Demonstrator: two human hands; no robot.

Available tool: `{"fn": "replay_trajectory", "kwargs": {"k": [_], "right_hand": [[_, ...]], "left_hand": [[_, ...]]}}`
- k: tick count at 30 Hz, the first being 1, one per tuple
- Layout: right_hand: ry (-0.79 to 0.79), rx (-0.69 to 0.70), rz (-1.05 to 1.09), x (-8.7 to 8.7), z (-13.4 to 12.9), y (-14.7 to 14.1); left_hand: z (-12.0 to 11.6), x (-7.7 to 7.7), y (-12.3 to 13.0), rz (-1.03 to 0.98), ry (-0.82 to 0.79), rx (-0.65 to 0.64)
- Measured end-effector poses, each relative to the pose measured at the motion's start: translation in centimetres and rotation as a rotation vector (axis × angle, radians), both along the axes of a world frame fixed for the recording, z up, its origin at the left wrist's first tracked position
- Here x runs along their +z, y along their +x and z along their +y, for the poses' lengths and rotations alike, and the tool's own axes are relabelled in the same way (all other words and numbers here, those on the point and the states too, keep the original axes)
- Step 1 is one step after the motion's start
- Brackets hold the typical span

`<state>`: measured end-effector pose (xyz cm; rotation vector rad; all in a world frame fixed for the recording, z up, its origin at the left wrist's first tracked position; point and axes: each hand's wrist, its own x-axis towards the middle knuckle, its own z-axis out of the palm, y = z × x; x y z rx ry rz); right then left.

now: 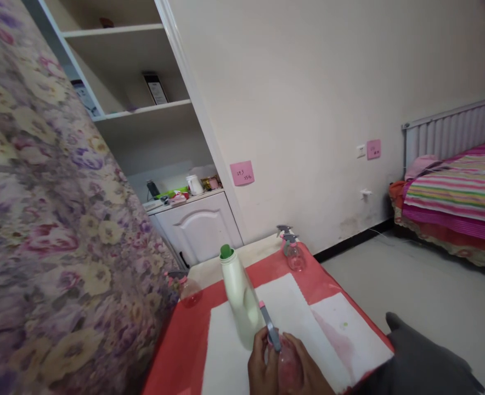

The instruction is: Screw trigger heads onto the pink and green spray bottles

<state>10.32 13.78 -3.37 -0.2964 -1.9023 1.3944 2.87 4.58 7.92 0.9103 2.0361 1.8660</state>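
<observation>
A see-through pink spray bottle [291, 370] with a grey trigger head and pink nozzle is at the lower middle, between my two hands. My left hand [261, 365] is closed around the neck, its fingers at the grey head. My right hand [308, 365] wraps the bottle's body from the other side. Just beyond them stands a pale green jug [239, 293] with a handle and a green spout at its open top. The lower part of the spray bottle is cut off by the picture's edge.
White paper sheets [221, 351] lie on a red-covered table [176, 340]; the right sheet has a pink stain. More spray bottles [295, 258] stand at the far right corner, and others [191, 293] at the left edge. A floral curtain [61, 247] hangs close on the left.
</observation>
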Motion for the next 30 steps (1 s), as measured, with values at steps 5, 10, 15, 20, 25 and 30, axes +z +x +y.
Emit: {"fn": "replay_trajectory", "kwargs": {"k": [5,10,15,20,25,30], "right_hand": [[-0.039,0.022,0.011,-0.3,-0.3,0.2],[-0.076,0.102,-0.009,1.4,1.3,1.9],[-0.021,0.067,0.030,7.7,2.1,2.4],[-0.018,0.016,0.006,10.6,1.1,0.9],[-0.013,0.075,0.018,11.1,0.9,0.4],[0.060,0.109,0.015,11.4,1.0,0.2]], "left_hand": [[-0.4,-0.3,-0.1,0.035,-0.007,-0.064],[-0.5,-0.2,0.0,0.063,-0.007,-0.071],[-0.3,-0.7,0.1,0.082,0.048,-0.059],[-0.5,-1.0,-0.3,0.131,0.044,-0.075],[-0.8,-2.1,-1.5,0.155,0.010,-0.115],[-0.6,-3.7,-2.4,0.091,0.022,-0.142]]}}
